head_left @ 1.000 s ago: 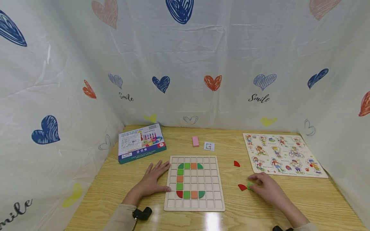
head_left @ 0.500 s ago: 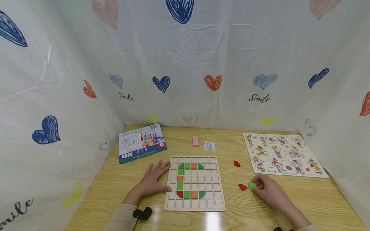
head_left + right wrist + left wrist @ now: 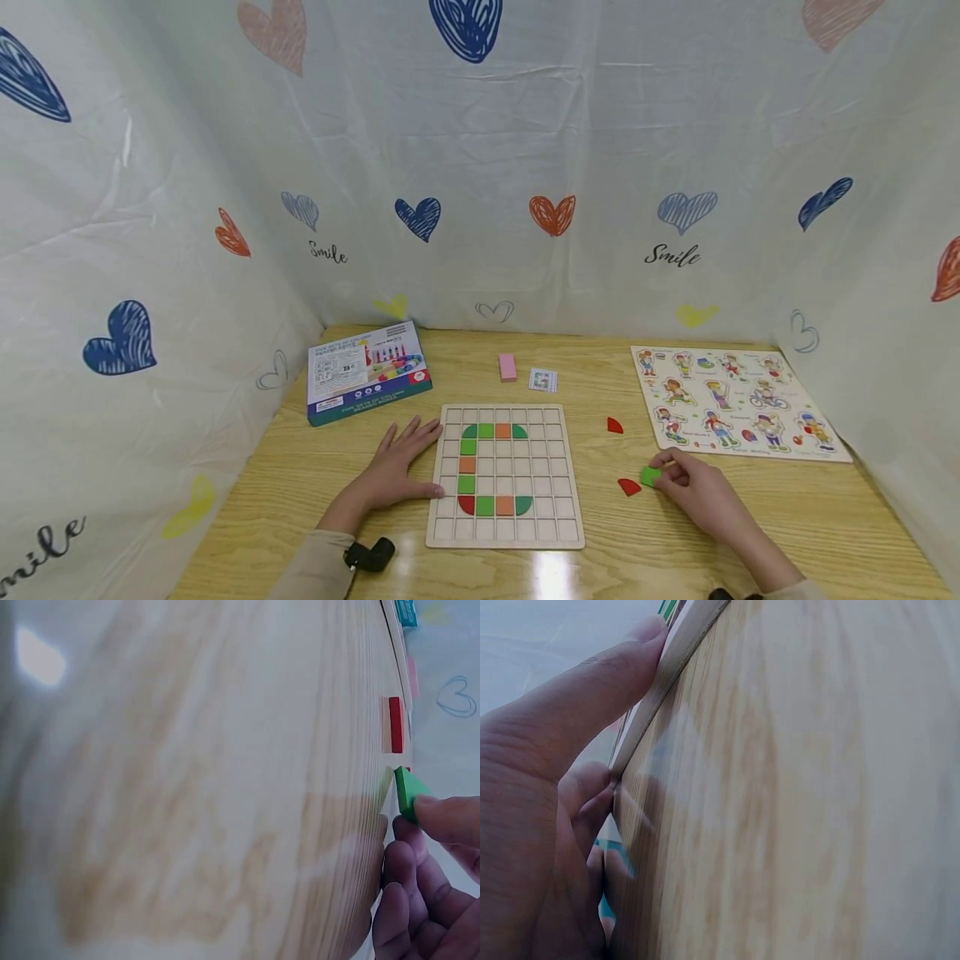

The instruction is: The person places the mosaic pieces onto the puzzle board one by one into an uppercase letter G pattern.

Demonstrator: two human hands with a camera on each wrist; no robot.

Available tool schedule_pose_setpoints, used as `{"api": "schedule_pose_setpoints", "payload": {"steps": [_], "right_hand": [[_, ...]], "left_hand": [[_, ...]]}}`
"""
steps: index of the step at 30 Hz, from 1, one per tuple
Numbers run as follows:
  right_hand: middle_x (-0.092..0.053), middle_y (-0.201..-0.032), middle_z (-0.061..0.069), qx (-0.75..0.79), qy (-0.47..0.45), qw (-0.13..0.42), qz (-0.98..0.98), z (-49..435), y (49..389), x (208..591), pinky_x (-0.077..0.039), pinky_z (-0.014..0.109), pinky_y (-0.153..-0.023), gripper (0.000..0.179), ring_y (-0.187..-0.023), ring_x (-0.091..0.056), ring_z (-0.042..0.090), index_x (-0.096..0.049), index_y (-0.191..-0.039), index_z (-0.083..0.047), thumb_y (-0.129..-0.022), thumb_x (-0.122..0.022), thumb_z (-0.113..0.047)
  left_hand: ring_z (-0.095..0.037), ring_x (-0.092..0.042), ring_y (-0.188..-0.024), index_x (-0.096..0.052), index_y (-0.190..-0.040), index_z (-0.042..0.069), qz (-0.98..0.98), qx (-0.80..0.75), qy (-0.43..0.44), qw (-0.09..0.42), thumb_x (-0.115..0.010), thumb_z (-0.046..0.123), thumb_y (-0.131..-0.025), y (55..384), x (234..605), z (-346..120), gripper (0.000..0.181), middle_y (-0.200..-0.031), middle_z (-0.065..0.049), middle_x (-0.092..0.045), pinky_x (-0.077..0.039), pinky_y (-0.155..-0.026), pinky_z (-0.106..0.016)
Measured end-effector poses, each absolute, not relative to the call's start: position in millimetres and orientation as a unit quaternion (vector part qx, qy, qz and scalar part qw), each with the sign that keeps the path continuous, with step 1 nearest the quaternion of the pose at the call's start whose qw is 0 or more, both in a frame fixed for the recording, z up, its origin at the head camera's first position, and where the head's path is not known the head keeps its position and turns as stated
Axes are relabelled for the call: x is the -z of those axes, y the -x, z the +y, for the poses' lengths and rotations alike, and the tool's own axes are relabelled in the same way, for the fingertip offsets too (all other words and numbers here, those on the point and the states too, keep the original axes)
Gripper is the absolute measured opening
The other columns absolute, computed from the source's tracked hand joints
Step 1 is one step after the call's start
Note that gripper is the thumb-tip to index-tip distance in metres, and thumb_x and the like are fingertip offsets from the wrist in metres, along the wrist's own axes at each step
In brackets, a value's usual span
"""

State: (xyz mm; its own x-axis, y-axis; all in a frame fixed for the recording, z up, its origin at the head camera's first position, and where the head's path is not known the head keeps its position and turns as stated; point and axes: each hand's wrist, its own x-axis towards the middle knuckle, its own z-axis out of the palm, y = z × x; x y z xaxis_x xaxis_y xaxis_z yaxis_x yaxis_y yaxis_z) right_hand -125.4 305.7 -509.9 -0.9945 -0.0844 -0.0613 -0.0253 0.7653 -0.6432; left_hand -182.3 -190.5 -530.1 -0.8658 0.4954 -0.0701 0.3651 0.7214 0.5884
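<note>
A light green square tile (image 3: pixel 650 476) is pinched between the thumb and fingers of my right hand (image 3: pixel 693 492), just over the table; the right wrist view shows the same tile (image 3: pixel 407 791) tilted at the fingertips. One red quarter-round tile (image 3: pixel 629 487) lies just left of it, another red quarter-round tile (image 3: pixel 615 425) farther back. My left hand (image 3: pixel 393 471) rests at the left edge of the wooden grid board (image 3: pixel 528 532), fingers spread, its thumb touching the rim. Green, orange and red tiles on the board form a C shape.
A picture puzzle board (image 3: pixel 738 404) lies at the back right. A blue-green printed box (image 3: pixel 367 372) stands at the back left. Behind the grid board are a pink block (image 3: pixel 507 367) and a small printed card (image 3: pixel 543 380). A heart-patterned curtain (image 3: pixel 480 167) encloses the table.
The green square tile, at first mostly under my right fingers on the table, is now pinched and turned in view, with small shifts of the hand. My left hand has stayed put.
</note>
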Motion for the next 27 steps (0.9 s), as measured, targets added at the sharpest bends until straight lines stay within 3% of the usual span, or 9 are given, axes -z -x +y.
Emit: {"api": "schedule_pose_setpoints", "payload": {"steps": [12, 27], "right_hand": [[-0.069, -0.09, -0.003, 0.379, 0.039, 0.032, 0.924, 293, 134, 507, -0.051, 0.024, -0.063, 0.015, -0.077, -0.063, 0.008, -0.07, -0.111, -0.015, -0.096, -0.072, -0.016], [-0.065, -0.084, -0.005, 0.414, 0.112, 0.048, 0.902, 235, 145, 504, -0.049, 0.024, -0.061, 0.011, -0.069, -0.058, 0.006, -0.069, -0.106, -0.015, -0.096, -0.071, -0.014]], "left_hand": [[-0.033, -0.006, -0.157, -0.033, -0.161, 0.018, 0.922, -0.288, -0.235, 0.11, -0.075, 0.064, -0.081, 182, 530, -191, 0.101, -0.167, -0.001, -0.026, 0.008, -0.122, -0.059], [-0.032, -0.005, -0.157, -0.033, -0.161, 0.019, 0.923, -0.286, -0.23, 0.114, -0.075, 0.064, -0.081, 183, 532, -190, 0.101, -0.167, 0.0, -0.026, 0.008, -0.122, -0.059]]}}
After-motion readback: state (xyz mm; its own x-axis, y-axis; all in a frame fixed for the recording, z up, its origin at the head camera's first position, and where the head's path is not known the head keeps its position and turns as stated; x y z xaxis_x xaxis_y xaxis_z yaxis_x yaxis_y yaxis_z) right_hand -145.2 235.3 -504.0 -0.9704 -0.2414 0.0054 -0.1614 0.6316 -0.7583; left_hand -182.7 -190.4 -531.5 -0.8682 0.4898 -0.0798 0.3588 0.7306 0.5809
